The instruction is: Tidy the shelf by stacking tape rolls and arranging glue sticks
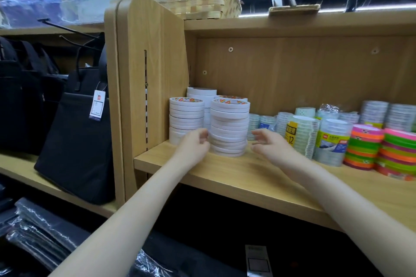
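Flanking one of four white tape stacks (229, 128), two hands (227, 145) hover.

Two bare forearms were seen reaching in from the lower edge of the view, with no sleeve visible on either up to the frame's edge. The left hand (194, 144) and the right hand (271, 145) were uncovered, and no glove, ring, watch or bracelet was worn. The fingers (258, 135) were slightly blurred, so nails could not be made out.
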`<state>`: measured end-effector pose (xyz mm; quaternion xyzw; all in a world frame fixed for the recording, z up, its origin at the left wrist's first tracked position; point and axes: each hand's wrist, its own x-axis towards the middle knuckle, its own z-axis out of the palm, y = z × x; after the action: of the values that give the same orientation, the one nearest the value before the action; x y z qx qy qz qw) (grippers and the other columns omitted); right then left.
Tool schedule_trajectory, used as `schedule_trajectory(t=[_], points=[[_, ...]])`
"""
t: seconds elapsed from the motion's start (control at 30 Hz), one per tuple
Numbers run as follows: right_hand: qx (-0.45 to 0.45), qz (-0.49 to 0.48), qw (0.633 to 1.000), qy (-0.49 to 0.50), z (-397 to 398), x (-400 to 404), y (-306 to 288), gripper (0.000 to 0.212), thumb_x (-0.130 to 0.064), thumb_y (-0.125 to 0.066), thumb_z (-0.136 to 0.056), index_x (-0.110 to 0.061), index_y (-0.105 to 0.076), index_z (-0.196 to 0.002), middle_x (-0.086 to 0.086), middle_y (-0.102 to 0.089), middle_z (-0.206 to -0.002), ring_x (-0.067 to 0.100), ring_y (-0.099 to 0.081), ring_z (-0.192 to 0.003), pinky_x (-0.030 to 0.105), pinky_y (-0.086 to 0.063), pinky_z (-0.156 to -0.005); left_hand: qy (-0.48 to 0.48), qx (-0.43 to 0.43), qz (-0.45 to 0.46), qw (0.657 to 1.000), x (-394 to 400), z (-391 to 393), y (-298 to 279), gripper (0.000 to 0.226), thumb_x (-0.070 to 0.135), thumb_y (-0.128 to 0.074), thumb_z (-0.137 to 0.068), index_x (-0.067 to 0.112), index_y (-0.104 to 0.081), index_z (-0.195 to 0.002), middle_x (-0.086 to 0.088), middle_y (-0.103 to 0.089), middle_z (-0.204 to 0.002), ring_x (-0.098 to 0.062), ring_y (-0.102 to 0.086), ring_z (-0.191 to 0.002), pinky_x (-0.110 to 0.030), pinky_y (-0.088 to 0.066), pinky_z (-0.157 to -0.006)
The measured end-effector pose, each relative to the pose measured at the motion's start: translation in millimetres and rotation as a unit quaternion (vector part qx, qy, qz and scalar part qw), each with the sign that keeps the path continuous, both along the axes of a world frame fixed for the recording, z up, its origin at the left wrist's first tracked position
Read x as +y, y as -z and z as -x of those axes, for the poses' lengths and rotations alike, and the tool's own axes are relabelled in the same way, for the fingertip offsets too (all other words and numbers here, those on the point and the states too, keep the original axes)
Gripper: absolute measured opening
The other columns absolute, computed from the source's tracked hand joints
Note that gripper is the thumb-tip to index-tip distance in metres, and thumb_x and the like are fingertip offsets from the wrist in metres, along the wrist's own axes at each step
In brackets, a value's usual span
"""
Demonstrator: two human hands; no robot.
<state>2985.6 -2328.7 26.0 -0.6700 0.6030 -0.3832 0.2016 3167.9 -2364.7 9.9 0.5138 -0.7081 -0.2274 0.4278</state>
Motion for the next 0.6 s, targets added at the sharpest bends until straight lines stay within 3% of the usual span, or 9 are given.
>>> schedule_trajectory(t=[0.07, 0.13, 0.2, 0.3, 0.43, 0.6], points=[[-0.08, -0.052, 0.995, -0.015, 0.5, -5.2, -0.6, 0.052, 0.004, -0.046, -0.088, -0.006, -0.038, -0.138, 0.01, -0.048, -0.138, 0.02, -0.048, -0.124, 0.033, -0.039, -0.103, 0.01, -0.014, -0.002, 1.0, -2.3, 7.0, 0.8, 0.033, 0.015, -0.044, -0.075, 0.012, -0.063, -0.102, -0.006, -0.057, -0.091, -0.018, -0.053, -0.091, -0.032, -0.042, -0.091], [-0.074, -0.058, 0.996, -0.008, 1.1, -9.6, 2.2, 0.057, 0.008, -0.045, -0.085, -0.008, -0.035, -0.139, 0.008, -0.052, -0.136, 0.019, -0.05, -0.122, 0.035, -0.04, -0.103, 0.015, -0.014, -0.009, 1.0, -5.6, 5.8, 1.8, 0.029, 0.015, -0.042, -0.075, 0.01, -0.064, -0.094, -0.002, -0.055, -0.089, -0.016, -0.051, -0.089, -0.032, -0.042, -0.09], [-0.065, -0.057, 0.996, -0.014, -0.9, -10.4, 3.8, 0.06, 0.007, -0.045, -0.086, -0.009, -0.031, -0.141, 0.005, -0.056, -0.131, 0.018, -0.051, -0.121, 0.033, -0.039, -0.103, 0.024, -0.016, -0.014, 1.0, -10.2, 0.0, 3.2, 0.031, -0.001, -0.043, -0.084, 0.0, -0.062, -0.109, -0.008, -0.063, -0.096, -0.019, -0.057, -0.096, -0.029, -0.04, -0.093], [-0.079, -0.064, 0.995, -0.022, -7.3, -15.6, 4.1, 0.062, 0.003, -0.049, -0.086, -0.008, -0.027, -0.143, 0.01, -0.056, -0.129, 0.02, -0.05, -0.122, 0.037, -0.035, -0.108, 0.031, -0.016, -0.011, 0.999, -13.2, -8.3, 2.2, 0.047, -0.009, -0.04, -0.083, 0.007, -0.058, -0.123, -0.006, -0.064, -0.119, -0.019, -0.056, -0.115, -0.028, -0.038, -0.103], [-0.125, -0.038, 0.991, 0.027, -10.1, -32.9, 4.0, 0.054, -0.005, -0.054, -0.086, -0.01, -0.036, -0.138, 0.014, -0.061, -0.122, 0.025, -0.058, -0.11, 0.042, -0.043, -0.101, 0.019, 0.006, -0.001, 1.0, -8.4, -9.9, 1.1, 0.043, -0.01, -0.045, -0.086, 0.006, -0.057, -0.124, -0.004, -0.062, -0.12, -0.009, -0.057, -0.109, -0.015, -0.037, -0.092], [-0.041, -0.029, 0.999, 0.02, -13.5, -45.4, 6.5, 0.063, -0.012, -0.069, -0.08, -0.012, -0.038, -0.134, 0.005, -0.059, -0.127, 0.019, -0.056, -0.112, 0.034, -0.043, -0.097, -0.015, 0.032, -0.006, 0.999, -14.8, -8.6, 4.8, 0.034, 0.001, -0.064, -0.084, 0.002, -0.06, -0.118, -0.009, -0.064, -0.118, -0.011, -0.059, -0.101, 0.0, -0.035, -0.071]])
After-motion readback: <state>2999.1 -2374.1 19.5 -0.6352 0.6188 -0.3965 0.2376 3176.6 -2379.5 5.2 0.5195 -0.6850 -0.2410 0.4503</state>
